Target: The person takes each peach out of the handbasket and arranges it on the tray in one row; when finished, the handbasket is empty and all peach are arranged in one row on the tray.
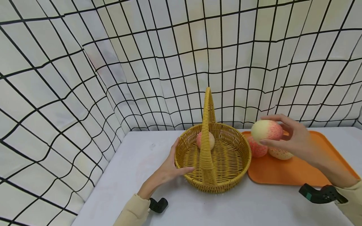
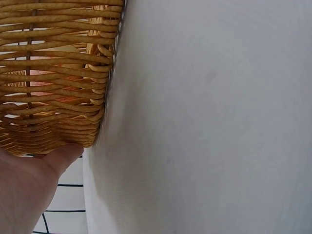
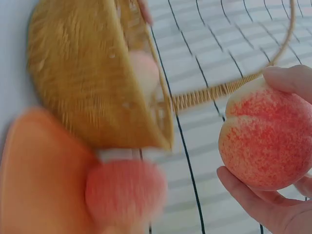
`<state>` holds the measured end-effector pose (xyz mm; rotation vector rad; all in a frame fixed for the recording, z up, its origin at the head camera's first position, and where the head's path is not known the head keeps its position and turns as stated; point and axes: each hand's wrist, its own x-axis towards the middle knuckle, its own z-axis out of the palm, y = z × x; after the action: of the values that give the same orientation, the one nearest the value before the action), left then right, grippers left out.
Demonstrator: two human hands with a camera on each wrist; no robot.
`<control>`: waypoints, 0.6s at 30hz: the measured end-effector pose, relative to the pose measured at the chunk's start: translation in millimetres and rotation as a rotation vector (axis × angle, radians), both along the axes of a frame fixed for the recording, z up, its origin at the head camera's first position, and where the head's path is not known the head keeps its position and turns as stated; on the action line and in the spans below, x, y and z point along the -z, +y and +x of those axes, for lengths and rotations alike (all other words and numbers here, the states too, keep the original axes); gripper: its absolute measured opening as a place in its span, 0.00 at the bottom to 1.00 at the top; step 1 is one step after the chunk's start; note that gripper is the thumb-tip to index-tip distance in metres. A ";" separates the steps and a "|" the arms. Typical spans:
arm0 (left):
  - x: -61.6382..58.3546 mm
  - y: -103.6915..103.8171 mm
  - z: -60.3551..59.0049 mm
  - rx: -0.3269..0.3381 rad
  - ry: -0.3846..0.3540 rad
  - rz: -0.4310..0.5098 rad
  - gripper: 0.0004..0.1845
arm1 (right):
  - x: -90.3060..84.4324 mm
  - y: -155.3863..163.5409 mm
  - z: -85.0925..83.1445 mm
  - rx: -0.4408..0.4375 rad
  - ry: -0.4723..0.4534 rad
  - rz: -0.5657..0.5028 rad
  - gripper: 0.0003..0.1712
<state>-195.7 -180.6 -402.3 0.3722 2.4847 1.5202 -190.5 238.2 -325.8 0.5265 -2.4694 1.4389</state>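
Note:
My right hand [image 1: 285,135] holds a pink and cream peach [image 1: 266,130] in the air above the left end of an orange tray [image 1: 285,175]; the right wrist view shows that peach [image 3: 268,139] pinched between thumb and fingers. Two more peaches [image 1: 258,148] [image 1: 280,153] lie on the tray below it. A yellow wicker basket [image 1: 226,183] with a tall handle [image 1: 208,110] stands left of the tray, one peach [image 1: 205,140] inside it. My left hand [image 1: 172,168] rests against the basket's left wall, thumb under the rim; its thumb [image 2: 61,156] touches the weave [image 2: 53,73].
Everything sits on a white table [image 1: 152,150]. A white cloth with a black grid [image 1: 85,78] closes off the back and the left side. The table's front edge runs near my forearms.

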 end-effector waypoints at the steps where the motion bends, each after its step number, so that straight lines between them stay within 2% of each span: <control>1: 0.1 -0.6 0.4 -0.001 0.002 0.001 0.72 | 1.3 9.2 1.1 0.031 -0.003 0.021 0.38; 6: 0.9 -0.6 1.0 0.010 0.005 -0.001 0.71 | 14.5 56.3 4.9 0.178 -0.028 0.135 0.38; 10: 1.5 -0.5 1.0 0.004 0.008 -0.004 0.71 | 27.8 84.5 6.0 0.264 -0.099 0.160 0.37; 14: 1.5 -0.7 0.7 -0.001 0.008 -0.004 0.71 | 42.5 104.5 4.2 0.320 -0.128 0.158 0.36; 18: 1.3 -1.0 0.2 0.001 0.009 -0.010 0.71 | 55.9 117.2 0.4 0.351 -0.132 0.213 0.36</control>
<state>-195.5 -181.6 -403.6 0.3789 2.4974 1.5089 -190.1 355.3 -381.7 0.0263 -2.6656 1.1142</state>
